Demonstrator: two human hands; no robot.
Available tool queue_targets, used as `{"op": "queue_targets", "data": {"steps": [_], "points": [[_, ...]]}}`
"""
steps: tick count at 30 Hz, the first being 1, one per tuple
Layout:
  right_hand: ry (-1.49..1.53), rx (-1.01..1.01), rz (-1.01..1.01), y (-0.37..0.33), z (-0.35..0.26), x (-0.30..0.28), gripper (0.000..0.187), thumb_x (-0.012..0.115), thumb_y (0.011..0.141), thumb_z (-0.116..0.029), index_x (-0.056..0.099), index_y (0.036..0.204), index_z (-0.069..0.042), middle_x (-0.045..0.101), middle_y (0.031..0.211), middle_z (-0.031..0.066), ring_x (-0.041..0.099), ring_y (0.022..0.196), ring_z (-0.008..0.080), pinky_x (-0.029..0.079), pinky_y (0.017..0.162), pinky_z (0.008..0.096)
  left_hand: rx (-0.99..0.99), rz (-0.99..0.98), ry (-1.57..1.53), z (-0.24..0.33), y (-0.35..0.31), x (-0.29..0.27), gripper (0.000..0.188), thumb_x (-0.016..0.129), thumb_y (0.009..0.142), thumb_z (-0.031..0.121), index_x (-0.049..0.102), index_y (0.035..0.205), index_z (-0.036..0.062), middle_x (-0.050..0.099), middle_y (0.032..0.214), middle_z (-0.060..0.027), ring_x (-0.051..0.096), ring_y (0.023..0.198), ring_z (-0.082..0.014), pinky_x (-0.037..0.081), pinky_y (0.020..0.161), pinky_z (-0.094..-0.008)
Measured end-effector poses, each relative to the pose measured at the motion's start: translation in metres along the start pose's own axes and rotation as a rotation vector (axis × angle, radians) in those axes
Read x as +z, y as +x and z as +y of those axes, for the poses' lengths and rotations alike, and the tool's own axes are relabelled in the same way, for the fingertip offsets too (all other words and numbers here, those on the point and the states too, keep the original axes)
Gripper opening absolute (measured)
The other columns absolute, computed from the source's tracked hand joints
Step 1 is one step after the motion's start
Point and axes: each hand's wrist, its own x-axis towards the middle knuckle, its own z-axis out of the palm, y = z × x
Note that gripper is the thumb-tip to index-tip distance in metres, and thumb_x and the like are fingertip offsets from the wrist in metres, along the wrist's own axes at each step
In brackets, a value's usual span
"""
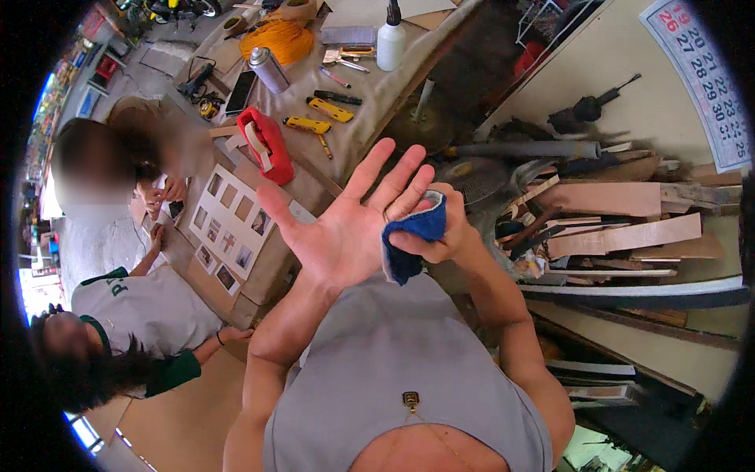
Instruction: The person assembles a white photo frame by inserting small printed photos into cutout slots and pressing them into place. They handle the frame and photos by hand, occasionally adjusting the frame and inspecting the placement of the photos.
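My left hand (342, 236) is raised in front of my chest, palm up and fingers spread. A blue cloth (410, 245) with a pale edge is bunched in my right hand (458, 228), whose thumb presses over it. The cloth touches the little-finger side of my left palm. Beyond my left fingers, on the covered table, stands a red tape dispenser (266, 145). Near it lie two yellow utility knives (329, 108) (307, 124). A white sheet with small pictures (230, 223) lies to the left of my hand.
Farther back on the table are a spray can (269, 71), a white bottle (390, 43), a phone (241, 93) and orange cord (277, 39). Co-workers are at the left, one in a grey shirt (145, 311). Wood offcuts (621, 236) pile up at the right beside a fan (470, 179).
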Motion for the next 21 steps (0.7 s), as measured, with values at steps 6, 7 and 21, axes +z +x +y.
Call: {"op": "queue_targets", "data": {"steps": [6, 7, 21], "points": [[0.355, 0.046, 0.196, 0.013, 0.001, -0.045, 0.085, 0.067, 0.069, -0.053, 0.037, 0.127, 0.002, 0.053, 0.117, 0.0157, 0.051, 0.109, 0.0240, 0.040, 0.092, 0.0385, 0.086, -0.208, 0.242, 0.009, -0.005, 0.001, 0.112, 0.035, 0.072, 0.081, -0.001, 0.143, 0.0018, -0.006, 0.149, -0.0177, 0.000, 0.139, -0.0317, -0.004, 0.112, -0.0406], [0.386, -0.006, 0.373, 0.026, -0.014, -0.033, 0.097, 0.065, 0.068, -0.060, 0.031, 0.133, 0.004, 0.051, 0.121, 0.0155, 0.048, 0.111, 0.0227, 0.038, 0.094, 0.0382, 0.082, -0.219, 0.270, 0.008, -0.007, -0.001, 0.113, 0.034, 0.071, 0.082, -0.001, 0.143, 0.0017, -0.006, 0.150, -0.0172, -0.001, 0.139, -0.0313, -0.004, 0.112, -0.0404], [-0.169, 0.174, 0.206, 0.025, -0.010, 0.019, 0.030, 0.070, 0.077, -0.015, 0.048, 0.060, -0.004, 0.046, 0.052, 0.0046, 0.043, 0.046, 0.0109, 0.035, 0.043, 0.0286, -0.165, 0.175, 1.280, 0.003, -0.017, -0.015, 0.045, 0.071, 0.077, 0.045, 0.059, 0.073, 0.0019, 0.048, 0.063, 0.0058, 0.040, 0.061, -0.0048, 0.031, 0.050, -0.0279]]}}
